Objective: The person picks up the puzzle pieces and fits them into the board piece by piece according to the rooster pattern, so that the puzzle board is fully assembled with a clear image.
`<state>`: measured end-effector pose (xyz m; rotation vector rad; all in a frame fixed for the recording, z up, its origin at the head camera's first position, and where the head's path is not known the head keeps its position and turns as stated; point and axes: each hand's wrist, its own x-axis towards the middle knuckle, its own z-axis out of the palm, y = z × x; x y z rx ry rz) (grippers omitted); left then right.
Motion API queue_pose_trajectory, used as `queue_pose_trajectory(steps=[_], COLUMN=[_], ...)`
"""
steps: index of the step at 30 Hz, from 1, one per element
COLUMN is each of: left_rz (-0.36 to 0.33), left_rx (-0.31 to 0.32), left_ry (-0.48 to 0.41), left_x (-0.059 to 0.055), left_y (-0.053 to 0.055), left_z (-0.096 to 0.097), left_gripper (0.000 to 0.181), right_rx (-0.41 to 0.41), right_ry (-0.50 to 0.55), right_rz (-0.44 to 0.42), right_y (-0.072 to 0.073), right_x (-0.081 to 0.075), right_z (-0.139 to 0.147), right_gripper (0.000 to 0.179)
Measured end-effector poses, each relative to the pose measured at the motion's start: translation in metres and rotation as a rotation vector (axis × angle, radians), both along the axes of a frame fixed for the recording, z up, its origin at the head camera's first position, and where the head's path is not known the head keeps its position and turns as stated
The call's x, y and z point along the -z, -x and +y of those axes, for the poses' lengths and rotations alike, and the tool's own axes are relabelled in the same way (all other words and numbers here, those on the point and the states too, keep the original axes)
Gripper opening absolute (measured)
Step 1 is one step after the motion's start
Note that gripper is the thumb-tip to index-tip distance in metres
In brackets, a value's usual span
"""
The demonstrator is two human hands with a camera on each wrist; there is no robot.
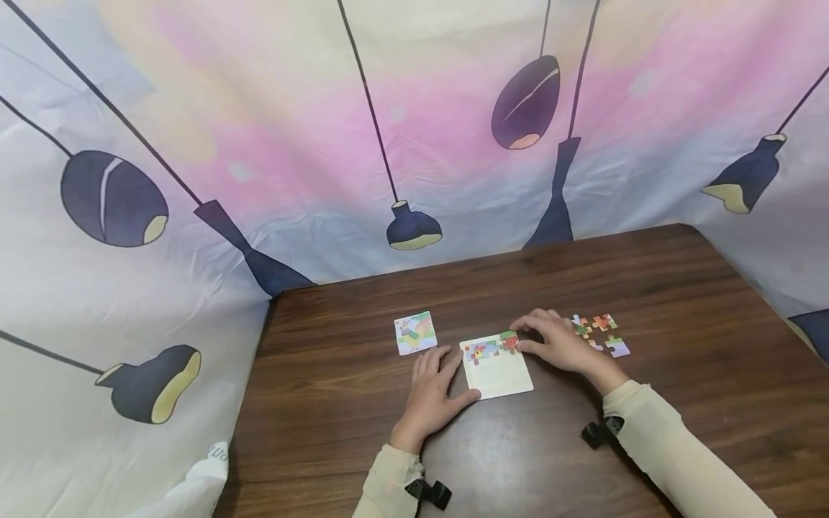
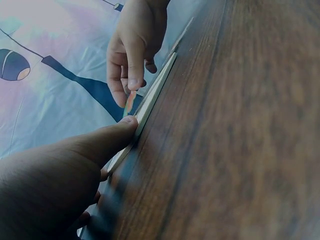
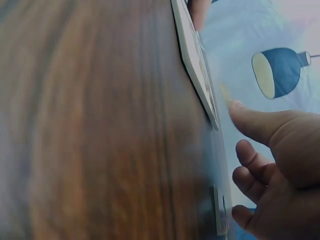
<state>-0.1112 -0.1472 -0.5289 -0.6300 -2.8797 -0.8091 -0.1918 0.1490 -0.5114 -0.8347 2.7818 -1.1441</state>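
Note:
A small white puzzle tray lies on the brown table, with a row of colourful pieces along its far side. My left hand rests at the tray's left side, its thumb touching the near left corner and its fingers stretched toward the far corner. Over the far right corner, my right hand pinches a puzzle piece between thumb and forefinger. The left wrist view shows this puzzle piece tilted just above the tray. In the right wrist view, the other fingers curl loosely below the thumb.
Several loose puzzle pieces lie right of the right hand. A square picture card lies beyond the left hand. A printed curtain hangs behind the table and along its sides.

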Motion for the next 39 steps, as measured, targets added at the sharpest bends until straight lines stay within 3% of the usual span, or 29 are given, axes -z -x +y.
queue_pose_trajectory(steps=[18,30,39], left_rz=[-0.015,-0.02,0.014], left_rx=[-0.001,0.003,0.005], left_ry=[-0.018,-0.013,0.006], left_x=[-0.001,-0.001,0.001], left_y=[0.002,-0.001,-0.002], left_z=[-0.001,0.0,-0.001], left_gripper=[0.075,0.075,0.074], right_rx=[-0.003,-0.041,0.082], right_ry=[-0.055,-0.064,0.067], right_rz=[0.015,0.044,0.11], right_y=[-0.002,-0.008,-0.002], right_x=[0.0,0.001,0.0], right_z=[-0.013,-0.017,0.014], right_gripper=[0.029,0.021,0.024])
